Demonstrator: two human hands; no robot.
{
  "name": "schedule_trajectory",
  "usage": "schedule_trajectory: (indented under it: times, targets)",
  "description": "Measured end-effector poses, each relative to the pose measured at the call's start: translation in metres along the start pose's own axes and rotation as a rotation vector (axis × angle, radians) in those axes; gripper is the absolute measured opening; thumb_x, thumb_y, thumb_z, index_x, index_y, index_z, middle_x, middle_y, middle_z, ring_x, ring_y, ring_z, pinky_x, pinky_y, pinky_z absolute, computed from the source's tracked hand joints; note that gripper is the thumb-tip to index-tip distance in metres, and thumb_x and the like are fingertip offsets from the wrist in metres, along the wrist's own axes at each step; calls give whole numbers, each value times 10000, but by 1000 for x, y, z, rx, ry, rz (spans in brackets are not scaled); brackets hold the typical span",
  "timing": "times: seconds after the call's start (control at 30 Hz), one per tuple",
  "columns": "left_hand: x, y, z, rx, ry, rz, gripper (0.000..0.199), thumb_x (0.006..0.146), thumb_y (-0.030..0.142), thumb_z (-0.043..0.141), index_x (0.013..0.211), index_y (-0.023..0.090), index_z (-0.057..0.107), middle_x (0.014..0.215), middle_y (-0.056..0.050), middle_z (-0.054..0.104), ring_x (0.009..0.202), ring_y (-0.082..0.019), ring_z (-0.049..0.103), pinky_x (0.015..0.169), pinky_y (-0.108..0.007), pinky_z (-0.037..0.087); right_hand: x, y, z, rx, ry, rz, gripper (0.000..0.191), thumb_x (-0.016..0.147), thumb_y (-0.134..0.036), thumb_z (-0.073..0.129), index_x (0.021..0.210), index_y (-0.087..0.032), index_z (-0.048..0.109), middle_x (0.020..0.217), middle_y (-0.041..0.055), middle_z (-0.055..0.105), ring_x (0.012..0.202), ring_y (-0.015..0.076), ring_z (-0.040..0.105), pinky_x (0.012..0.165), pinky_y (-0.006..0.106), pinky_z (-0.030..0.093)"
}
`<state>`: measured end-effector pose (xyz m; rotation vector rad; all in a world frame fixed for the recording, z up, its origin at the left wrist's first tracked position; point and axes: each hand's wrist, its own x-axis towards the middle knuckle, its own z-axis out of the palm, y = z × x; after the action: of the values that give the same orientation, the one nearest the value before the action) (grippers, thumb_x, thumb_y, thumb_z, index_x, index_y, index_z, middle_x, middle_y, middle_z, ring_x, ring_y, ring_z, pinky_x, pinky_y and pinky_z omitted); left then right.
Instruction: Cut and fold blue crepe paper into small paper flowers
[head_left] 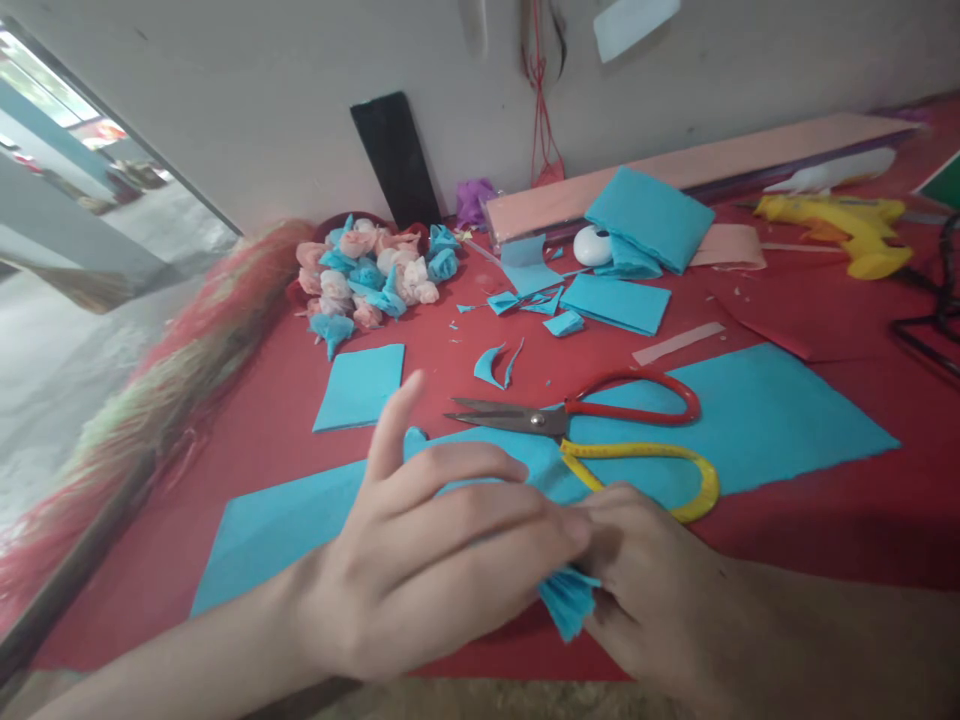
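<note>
Between my two hands a gathered piece of blue crepe paper (pixel 570 603) sticks out downward, its edge pleated. My left hand (pixel 450 550) reaches across it, fingertips against my right hand and thumb raised. My right hand (pixel 649 575) is closed round the paper's bunched part, which is hidden. Just beyond lie scissors (pixel 536 420) with one red and one yellow handle, blades slightly apart. They rest on a long blue paper sheet (pixel 780 420) that runs under my hands. A folded blue square (pixel 364 385) lies to the left.
Pink, white and blue paper flowers (pixel 367 270) fill a bowl at the back left. Blue scraps (pixel 491 367), folded blue paper (pixel 649 215) and a yellow glue gun (pixel 862 225) lie toward the back. A black phone-like slab (pixel 397 160) leans on the wall. A fringed broom (pixel 165 390) borders the left.
</note>
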<state>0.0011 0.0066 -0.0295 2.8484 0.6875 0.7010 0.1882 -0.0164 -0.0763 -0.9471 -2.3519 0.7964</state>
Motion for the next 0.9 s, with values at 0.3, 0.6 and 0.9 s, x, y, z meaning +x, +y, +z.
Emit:
schedule_trajectory:
  times: [0.3, 0.6, 0.9]
  targets:
    - [16, -13, -1, -590, -82, -119, 50, 770, 87, 592, 767, 137, 594, 698, -22, 631, 670, -109, 565, 730, -252, 493, -2, -5, 2, -10, 105, 45, 254, 811, -135, 390, 576, -171, 478, 516, -20, 541, 486, 94, 455, 483, 235, 261]
    - [2, -15, -21, -600, -131, -498, 15, 808, 180, 504, 816, 168, 500, 750, 22, 571, 678, -98, 527, 627, -203, 455, 18, -16, -31, 114, 142, 53, 297, 876, -219, 447, 595, -166, 530, 474, -41, 477, 423, 56, 423, 431, 190, 295]
    - [-1, 7, -29, -378, -367, -527, 91, 827, 172, 513, 736, 173, 522, 688, 40, 626, 604, -89, 573, 552, -189, 418, 41, -17, -53, 236, 126, 51, 157, 812, -186, 555, 676, -167, 630, 689, 8, 633, 616, 107, 578, 561, 187, 453]
